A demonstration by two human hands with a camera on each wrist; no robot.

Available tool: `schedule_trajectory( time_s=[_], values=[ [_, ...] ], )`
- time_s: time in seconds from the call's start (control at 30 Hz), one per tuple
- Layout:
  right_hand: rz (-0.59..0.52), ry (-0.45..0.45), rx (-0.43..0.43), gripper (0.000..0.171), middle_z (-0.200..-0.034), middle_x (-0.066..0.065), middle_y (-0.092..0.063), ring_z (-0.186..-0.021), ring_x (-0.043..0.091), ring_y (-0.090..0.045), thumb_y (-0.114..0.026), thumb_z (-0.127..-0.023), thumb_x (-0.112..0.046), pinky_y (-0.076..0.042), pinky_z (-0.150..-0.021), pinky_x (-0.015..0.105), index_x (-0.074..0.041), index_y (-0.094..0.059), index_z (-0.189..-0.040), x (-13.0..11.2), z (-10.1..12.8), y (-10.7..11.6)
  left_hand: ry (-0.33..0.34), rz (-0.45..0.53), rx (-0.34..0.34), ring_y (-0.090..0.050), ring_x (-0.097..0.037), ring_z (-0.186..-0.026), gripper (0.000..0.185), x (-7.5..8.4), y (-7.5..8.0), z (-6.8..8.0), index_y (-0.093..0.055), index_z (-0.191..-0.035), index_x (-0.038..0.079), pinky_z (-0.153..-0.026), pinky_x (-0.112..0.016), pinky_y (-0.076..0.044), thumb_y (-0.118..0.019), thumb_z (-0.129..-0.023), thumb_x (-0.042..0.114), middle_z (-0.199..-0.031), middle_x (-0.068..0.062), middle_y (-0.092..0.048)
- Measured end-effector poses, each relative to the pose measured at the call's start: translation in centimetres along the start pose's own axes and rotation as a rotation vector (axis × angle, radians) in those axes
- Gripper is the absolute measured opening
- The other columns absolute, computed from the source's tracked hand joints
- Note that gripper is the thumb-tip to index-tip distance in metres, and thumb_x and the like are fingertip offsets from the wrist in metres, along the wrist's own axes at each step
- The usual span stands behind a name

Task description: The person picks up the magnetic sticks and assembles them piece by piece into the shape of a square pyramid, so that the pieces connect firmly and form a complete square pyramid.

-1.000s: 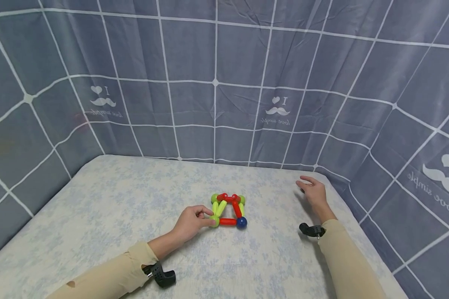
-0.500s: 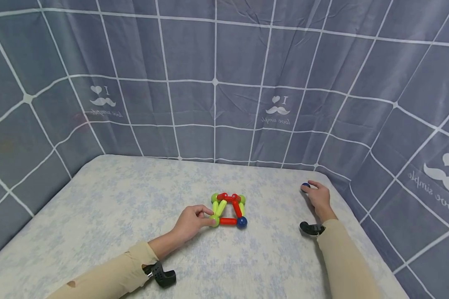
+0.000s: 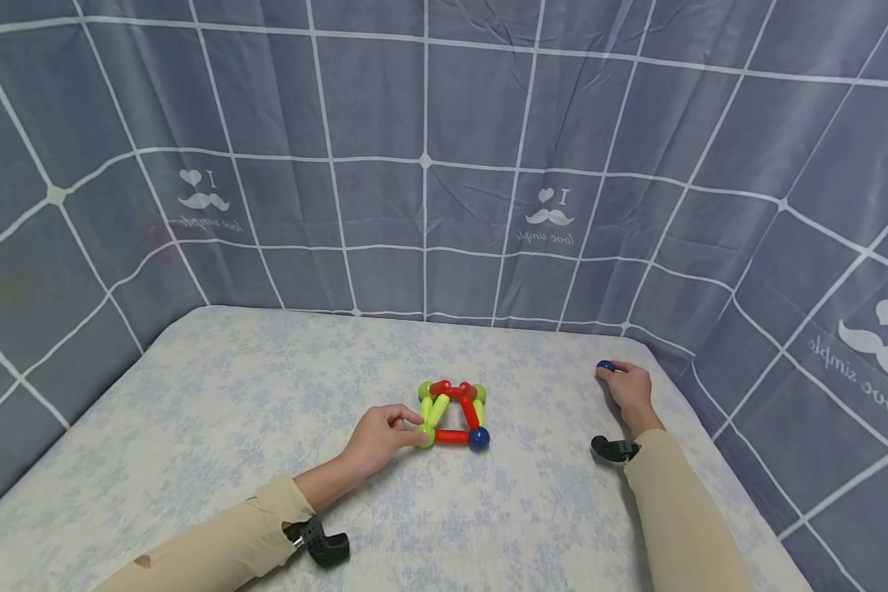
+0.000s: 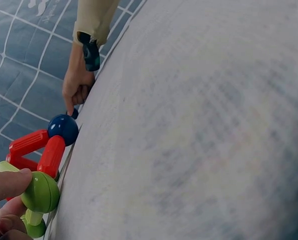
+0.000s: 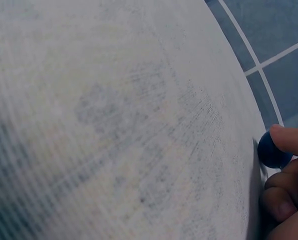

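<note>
A small frame of red and lime-green rods joined by balls sits near the middle of the floral-cloth table. My left hand pinches the lime-green ball at its near left corner; a dark blue ball forms the near right corner. My right hand lies near the table's far right edge, fingers curled around a loose dark blue ball that it pinches at the fingertips.
A grey-blue checked curtain closes in the table on the back and both sides. The table's right edge runs just beside my right hand. Black wrist straps sit on both sleeves.
My right hand went from spread open above the cloth to curled around the loose blue ball at the far right. The left hand and the frame stayed put.
</note>
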State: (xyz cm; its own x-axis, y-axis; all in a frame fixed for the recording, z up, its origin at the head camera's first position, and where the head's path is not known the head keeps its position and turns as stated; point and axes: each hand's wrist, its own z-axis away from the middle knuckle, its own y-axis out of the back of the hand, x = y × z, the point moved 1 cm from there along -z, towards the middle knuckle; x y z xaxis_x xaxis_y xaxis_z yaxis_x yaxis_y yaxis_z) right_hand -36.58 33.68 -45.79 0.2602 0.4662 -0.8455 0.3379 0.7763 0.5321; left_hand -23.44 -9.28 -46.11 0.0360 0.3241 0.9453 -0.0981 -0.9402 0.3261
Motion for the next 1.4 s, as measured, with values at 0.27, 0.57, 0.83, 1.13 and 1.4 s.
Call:
schedule_trajectory(
  time_s=[0.27, 0.57, 0.83, 1.13, 1.4],
  values=[
    [0.025, 0.019, -0.015, 0.056, -0.153, 0.028, -0.041, -0.144, 0.045, -0.033, -0.064, -0.098, -0.025, -0.030, -0.116, 0.055, 0.003, -0.051, -0.144, -0.1, 0.3, 0.2, -0.015, -0.003, 0.000, -0.030, -0.014, -0.055, 0.023, 0.1, 0.0, 0.1, -0.077, -0.097, 0.010, -0.054, -0.025, -0.030, -0.087, -0.077, 0.017, -0.059, 0.003, -0.036],
    [0.011, 0.015, -0.051, 0.056, -0.154, 0.026, -0.041, -0.142, 0.043, -0.038, -0.067, -0.095, -0.029, -0.037, -0.112, 0.054, 0.001, -0.056, -0.141, -0.1, 0.2, 0.1, -0.007, -0.015, -0.002, -0.030, -0.013, -0.055, 0.024, 0.1, -0.1, 0.0, -0.077, -0.097, 0.010, -0.054, -0.025, -0.030, -0.087, -0.077, 0.018, -0.059, 0.004, -0.037],
    [0.006, 0.062, -0.087, 0.054, -0.152, 0.025, -0.043, -0.134, 0.041, -0.047, -0.070, -0.094, -0.031, -0.041, -0.107, 0.053, 0.001, -0.060, -0.136, -0.3, 1.0, 0.1, -0.001, -0.004, -0.004, -0.030, -0.013, -0.055, 0.023, 0.1, 0.0, 0.0, -0.077, -0.097, 0.010, -0.055, -0.026, -0.030, -0.087, -0.077, 0.016, -0.058, 0.003, -0.037],
    [-0.016, 0.109, -0.168, 0.059, -0.153, 0.024, -0.043, -0.141, 0.042, -0.041, -0.072, -0.093, -0.035, -0.036, -0.112, 0.053, -0.001, -0.059, -0.138, -1.4, 2.6, -0.3, 0.009, -0.011, -0.005, -0.030, -0.015, -0.056, 0.022, 0.0, 0.0, 0.0, -0.077, -0.097, 0.012, -0.055, -0.026, -0.030, -0.086, -0.078, 0.016, -0.060, 0.003, -0.038],
    [0.030, 0.248, -0.215, 0.060, -0.142, 0.024, -0.056, -0.129, 0.036, -0.052, -0.075, -0.090, -0.040, -0.044, -0.099, 0.047, 0.000, -0.063, -0.134, -3.4, 4.1, -0.7, -0.003, -0.005, -0.004, -0.031, -0.013, -0.055, 0.023, 0.0, -0.1, -0.1, -0.077, -0.098, 0.010, -0.055, -0.026, -0.031, -0.086, -0.078, 0.017, -0.060, 0.003, -0.039]
  ],
)
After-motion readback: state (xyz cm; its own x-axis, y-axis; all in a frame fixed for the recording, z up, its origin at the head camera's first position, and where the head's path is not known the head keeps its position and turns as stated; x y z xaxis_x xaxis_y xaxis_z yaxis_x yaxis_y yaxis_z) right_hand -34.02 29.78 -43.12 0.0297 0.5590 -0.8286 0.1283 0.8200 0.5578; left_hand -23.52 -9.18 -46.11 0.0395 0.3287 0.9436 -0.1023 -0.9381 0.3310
